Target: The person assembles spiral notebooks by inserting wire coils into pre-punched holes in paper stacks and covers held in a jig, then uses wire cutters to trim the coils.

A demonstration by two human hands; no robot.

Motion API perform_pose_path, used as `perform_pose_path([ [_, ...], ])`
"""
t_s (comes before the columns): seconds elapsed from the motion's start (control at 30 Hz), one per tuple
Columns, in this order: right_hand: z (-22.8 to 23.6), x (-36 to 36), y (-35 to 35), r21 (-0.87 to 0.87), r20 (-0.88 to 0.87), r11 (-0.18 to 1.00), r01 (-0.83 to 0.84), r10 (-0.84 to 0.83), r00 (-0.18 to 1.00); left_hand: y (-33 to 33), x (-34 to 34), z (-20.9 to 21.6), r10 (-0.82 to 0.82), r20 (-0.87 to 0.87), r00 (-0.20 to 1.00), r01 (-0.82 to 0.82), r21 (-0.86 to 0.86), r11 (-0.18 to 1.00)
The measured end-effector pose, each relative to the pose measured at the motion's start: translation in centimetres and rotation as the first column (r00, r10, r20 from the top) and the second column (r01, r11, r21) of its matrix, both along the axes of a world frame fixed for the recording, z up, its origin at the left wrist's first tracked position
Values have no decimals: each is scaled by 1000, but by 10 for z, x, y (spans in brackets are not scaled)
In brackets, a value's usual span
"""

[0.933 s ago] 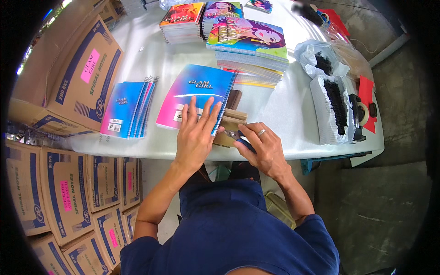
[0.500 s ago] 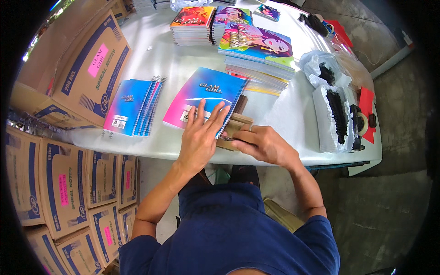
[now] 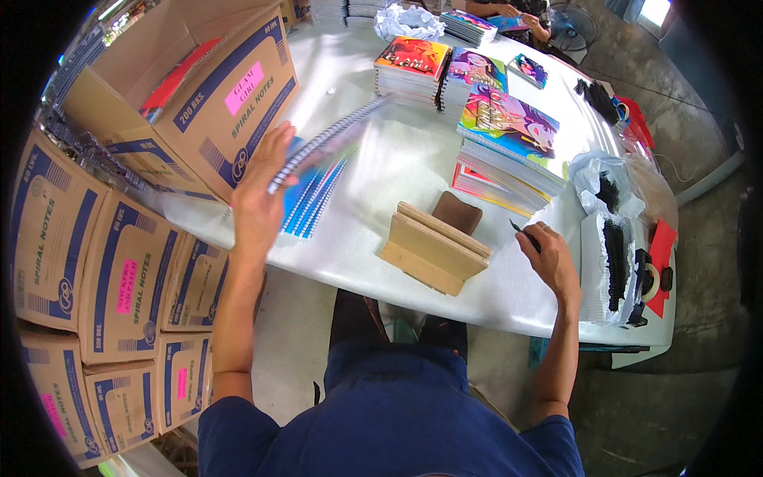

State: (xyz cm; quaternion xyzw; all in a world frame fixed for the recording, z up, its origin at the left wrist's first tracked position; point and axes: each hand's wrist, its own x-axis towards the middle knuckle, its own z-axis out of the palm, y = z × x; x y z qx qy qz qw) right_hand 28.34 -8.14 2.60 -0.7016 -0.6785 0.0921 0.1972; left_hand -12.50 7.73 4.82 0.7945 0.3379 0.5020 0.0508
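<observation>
My left hand (image 3: 259, 187) grips a spiral notebook (image 3: 327, 141), lifted and tipped nearly edge-on with its white coil uppermost, blurred a little by motion. It hovers over a small pile of blue spiral notebooks (image 3: 308, 208) at the left of the table. My right hand (image 3: 550, 258) rests near the table's right front, closed round a small dark hand tool (image 3: 526, 237) with a thin pointed tip; the fingers cover most of it. Between the hands stands a tan board stand (image 3: 433, 248) with a ledge and slot, a dark brown block (image 3: 457, 213) behind it.
An open cardboard carton (image 3: 226, 111) stands at the left edge, above several stacked cartons (image 3: 123, 278). Notebook stacks (image 3: 509, 163) rise at the back right. A white box of black coils (image 3: 612, 262) sits at the right. Another person's hands (image 3: 517, 14) work at the far side.
My left hand has carried the notebook off the board stand, left and up, tilting it toward the blue pile. My right hand has drawn away rightward with the tool. The view has shifted.
</observation>
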Motion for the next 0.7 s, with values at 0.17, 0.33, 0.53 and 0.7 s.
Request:
perform_pose_path([
  [0.17,-52,28,7,212,95,977,-31,11,995,30,-26,-11,-218,472,854,330,-169,929],
  [0.33,-13,-88,62,348,-770,936,-48,315,554,36,-2,-15,-308,846,435,685,-89,723],
  [0.53,-7,-164,100,227,-972,974,-11,228,60,46,22,-47,-329,935,134,916,10,401],
  [0.7,-3,-211,131,454,-800,891,31,392,455,102,-52,-66,-169,821,545,803,-453,387],
])
